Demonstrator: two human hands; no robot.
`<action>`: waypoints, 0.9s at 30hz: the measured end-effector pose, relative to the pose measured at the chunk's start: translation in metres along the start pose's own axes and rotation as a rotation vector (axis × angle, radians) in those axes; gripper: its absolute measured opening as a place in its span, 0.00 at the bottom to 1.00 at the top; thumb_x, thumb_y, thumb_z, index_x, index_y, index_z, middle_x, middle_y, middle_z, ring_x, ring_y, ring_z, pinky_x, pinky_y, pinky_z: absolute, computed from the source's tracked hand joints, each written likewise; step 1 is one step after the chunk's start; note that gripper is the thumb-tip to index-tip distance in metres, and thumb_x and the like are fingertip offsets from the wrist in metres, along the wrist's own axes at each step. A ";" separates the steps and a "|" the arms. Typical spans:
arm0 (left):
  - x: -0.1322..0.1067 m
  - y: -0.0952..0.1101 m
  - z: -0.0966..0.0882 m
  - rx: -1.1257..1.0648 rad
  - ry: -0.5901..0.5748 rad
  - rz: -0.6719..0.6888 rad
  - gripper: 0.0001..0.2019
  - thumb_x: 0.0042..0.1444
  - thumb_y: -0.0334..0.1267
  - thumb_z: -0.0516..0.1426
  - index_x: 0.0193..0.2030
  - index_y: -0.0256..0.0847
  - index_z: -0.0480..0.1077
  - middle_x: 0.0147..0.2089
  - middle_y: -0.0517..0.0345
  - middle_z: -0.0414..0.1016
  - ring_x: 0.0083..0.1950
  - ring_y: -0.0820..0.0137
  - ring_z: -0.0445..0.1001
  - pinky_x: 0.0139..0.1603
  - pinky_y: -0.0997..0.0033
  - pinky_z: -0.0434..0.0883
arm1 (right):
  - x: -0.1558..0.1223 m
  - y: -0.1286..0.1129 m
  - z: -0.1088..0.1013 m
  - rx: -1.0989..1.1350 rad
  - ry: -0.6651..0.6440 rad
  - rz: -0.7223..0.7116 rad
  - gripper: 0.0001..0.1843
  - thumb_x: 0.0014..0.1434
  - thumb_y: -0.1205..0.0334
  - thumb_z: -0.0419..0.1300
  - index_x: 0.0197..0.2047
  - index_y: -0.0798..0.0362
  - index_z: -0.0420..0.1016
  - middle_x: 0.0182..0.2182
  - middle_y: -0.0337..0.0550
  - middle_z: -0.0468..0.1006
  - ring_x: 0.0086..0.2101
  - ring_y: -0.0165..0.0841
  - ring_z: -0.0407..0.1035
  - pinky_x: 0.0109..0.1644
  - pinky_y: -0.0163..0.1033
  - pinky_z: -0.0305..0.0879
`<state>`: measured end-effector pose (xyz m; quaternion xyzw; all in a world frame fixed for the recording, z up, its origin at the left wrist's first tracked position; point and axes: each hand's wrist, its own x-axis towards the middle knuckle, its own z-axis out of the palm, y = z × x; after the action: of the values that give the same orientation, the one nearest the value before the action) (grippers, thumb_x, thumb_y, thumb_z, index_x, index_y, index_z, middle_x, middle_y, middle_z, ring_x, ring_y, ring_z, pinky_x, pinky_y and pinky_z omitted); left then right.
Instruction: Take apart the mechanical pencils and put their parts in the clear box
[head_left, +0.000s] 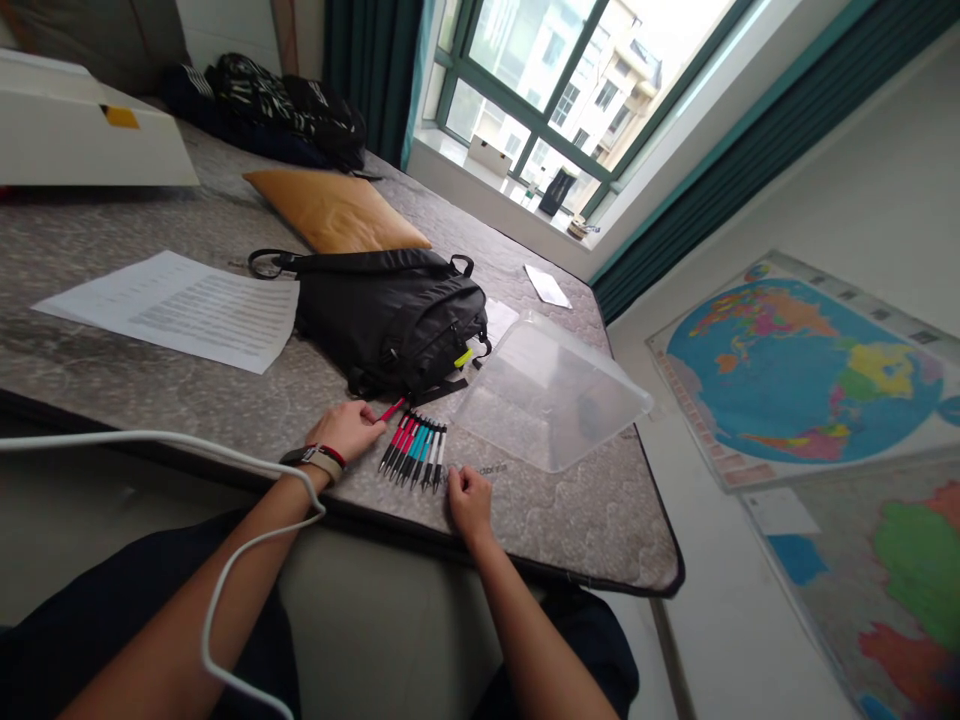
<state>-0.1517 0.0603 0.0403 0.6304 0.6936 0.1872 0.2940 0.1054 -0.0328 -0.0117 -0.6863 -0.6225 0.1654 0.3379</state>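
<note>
Head | left fingers (pixel 367 412): one red pen (pixel 391 410) | row: perhaps eight pens (pixel 417 450)

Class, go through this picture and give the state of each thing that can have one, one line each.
Left hand: pinching a red pen
Right hand: fingers curled, beside the row of pens
Row of pens: lying side by side
Backpack: lying down; zips too small to judge
Clear plastic container: resting on the mattress
Printed sheet: print side up
Yellow envelope: lying down
Teal curtains: drawn aside
</note>
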 end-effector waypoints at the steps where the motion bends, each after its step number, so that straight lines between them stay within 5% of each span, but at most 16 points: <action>1: -0.001 0.002 -0.003 -0.031 0.009 0.021 0.14 0.48 0.51 0.59 0.32 0.42 0.75 0.34 0.54 0.80 0.37 0.62 0.76 0.35 0.70 0.66 | 0.000 0.000 0.000 -0.001 0.003 -0.001 0.23 0.63 0.52 0.52 0.19 0.50 0.58 0.17 0.33 0.59 0.22 0.29 0.54 0.30 0.36 0.48; 9: -0.034 0.020 0.000 -0.233 -0.039 0.175 0.16 0.51 0.53 0.58 0.35 0.41 0.74 0.33 0.55 0.81 0.36 0.64 0.78 0.38 0.70 0.69 | 0.005 0.001 -0.006 0.314 -0.062 0.157 0.32 0.66 0.41 0.44 0.20 0.52 0.68 0.14 0.37 0.65 0.19 0.30 0.60 0.27 0.34 0.55; 16: -0.102 0.023 0.021 -0.377 -0.155 0.193 0.18 0.49 0.55 0.59 0.33 0.42 0.75 0.32 0.55 0.80 0.36 0.61 0.77 0.39 0.67 0.71 | 0.005 0.003 -0.018 0.691 -0.186 0.321 0.36 0.60 0.31 0.45 0.18 0.53 0.67 0.11 0.38 0.65 0.13 0.27 0.56 0.18 0.33 0.52; 21: -0.156 0.025 0.040 -0.334 -0.202 0.261 0.19 0.53 0.57 0.57 0.35 0.43 0.76 0.30 0.57 0.78 0.31 0.63 0.75 0.35 0.67 0.69 | -0.019 0.000 -0.027 0.750 -0.214 0.380 0.37 0.53 0.23 0.47 0.17 0.50 0.60 0.11 0.37 0.63 0.12 0.27 0.54 0.16 0.33 0.47; 27: -0.192 0.042 0.051 -0.264 -0.217 0.344 0.18 0.56 0.58 0.54 0.36 0.49 0.75 0.33 0.57 0.79 0.33 0.61 0.75 0.37 0.65 0.70 | -0.070 -0.009 -0.054 0.894 -0.182 0.420 0.38 0.46 0.18 0.45 0.17 0.47 0.52 0.11 0.30 0.49 0.12 0.25 0.46 0.17 0.34 0.40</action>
<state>-0.0804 -0.1292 0.0611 0.7119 0.5099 0.2548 0.4102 0.1222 -0.1141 0.0199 -0.5677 -0.3663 0.5395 0.5024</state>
